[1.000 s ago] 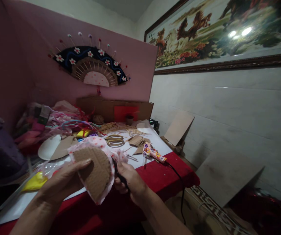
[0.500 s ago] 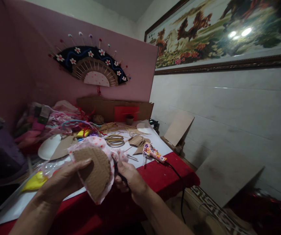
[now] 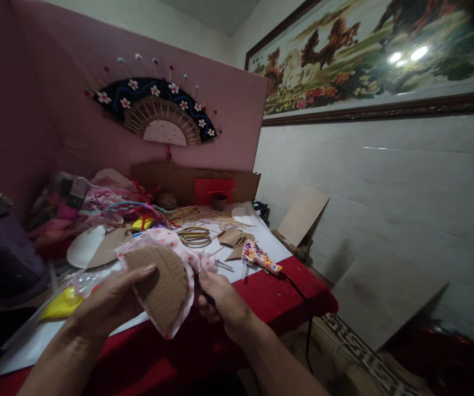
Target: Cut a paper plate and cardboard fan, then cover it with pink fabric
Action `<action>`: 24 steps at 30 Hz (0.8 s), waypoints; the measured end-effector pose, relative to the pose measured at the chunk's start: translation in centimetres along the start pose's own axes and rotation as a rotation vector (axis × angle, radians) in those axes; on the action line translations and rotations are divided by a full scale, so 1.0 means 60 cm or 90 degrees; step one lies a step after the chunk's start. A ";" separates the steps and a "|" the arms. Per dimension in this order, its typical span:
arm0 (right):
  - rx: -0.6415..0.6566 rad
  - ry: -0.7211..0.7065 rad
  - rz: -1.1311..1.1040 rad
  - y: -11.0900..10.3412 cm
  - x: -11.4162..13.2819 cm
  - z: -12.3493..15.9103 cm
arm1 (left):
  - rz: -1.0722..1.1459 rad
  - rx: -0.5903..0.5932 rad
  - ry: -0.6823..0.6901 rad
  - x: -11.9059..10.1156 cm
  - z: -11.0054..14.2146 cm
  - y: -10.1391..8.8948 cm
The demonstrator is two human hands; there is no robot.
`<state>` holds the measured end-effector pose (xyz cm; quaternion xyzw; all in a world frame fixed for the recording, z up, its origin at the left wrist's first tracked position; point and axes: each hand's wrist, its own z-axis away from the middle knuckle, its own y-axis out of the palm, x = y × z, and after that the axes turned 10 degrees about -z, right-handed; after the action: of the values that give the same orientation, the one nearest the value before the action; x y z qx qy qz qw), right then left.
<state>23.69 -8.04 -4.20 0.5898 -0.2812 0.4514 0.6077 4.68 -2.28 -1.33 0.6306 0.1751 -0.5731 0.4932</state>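
Head camera: left fingers (image 3: 146,271) tight on cardboard (image 3: 165,289) and dotted cloth (image 3: 160,237), right fingers (image 3: 207,281) closed round dark tool (image 3: 209,298)

A floral-patterned hot-glue gun (image 3: 261,258) lies right of the right hand (image 3: 223,301). Yellow-handled scissors (image 3: 195,237) lie beyond that hand. A framed horse picture (image 3: 352,60) hangs above right.

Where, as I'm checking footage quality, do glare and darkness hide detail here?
Head view: two bright glare spots wash out part of the framed picture; head view: deep shadow swallows the lower left edge, and the dark tool in the right hand is too dim to identify clearly.
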 end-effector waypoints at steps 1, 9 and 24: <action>0.006 0.007 -0.007 -0.001 0.000 0.001 | 0.001 0.000 0.004 0.000 0.000 0.000; 0.028 0.005 -0.105 -0.005 -0.010 -0.001 | -0.002 -0.029 -0.002 0.000 -0.001 0.002; 0.148 0.070 0.090 -0.065 0.031 0.057 | -0.022 -0.117 0.019 -0.002 -0.002 0.003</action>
<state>28.62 -10.57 -3.89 0.6094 -0.2342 0.5541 0.5164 4.83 -2.22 -1.18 0.5880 0.2454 -0.5536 0.5362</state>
